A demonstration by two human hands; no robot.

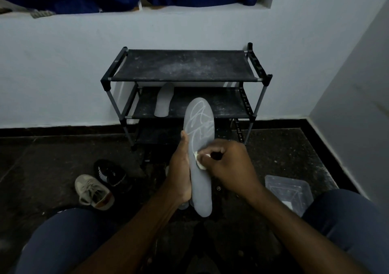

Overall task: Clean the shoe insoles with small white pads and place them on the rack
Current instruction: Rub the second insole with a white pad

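**Progress: one insole racked, one under the pad**

Shoes lie at your far left on the floor: a beige sneaker (93, 191) and a black sneaker (110, 173), touching, both apart from the rack (183, 65). On the rack's middle shelf, toward its left side, a grey insole (163, 101) lies flat; judge this one as done. The top shelf carries nothing but pale dust.

Your left hand (180, 174) grips the second insole (200, 134) by its left edge, thumb laid along the rim and fingers curled behind, holding it up in front of the rack. White scrawled lines cover its far half; whether they are dirt or print cannot be told.

Your right hand (227, 164) pinches a small white pad (199, 161) between thumb and curled fingers and presses it on the insole at mid-length.

At your right, a clear plastic container (288, 191) sits on the floor.

Left to do, by this view: finish wiping and rack the held insole.
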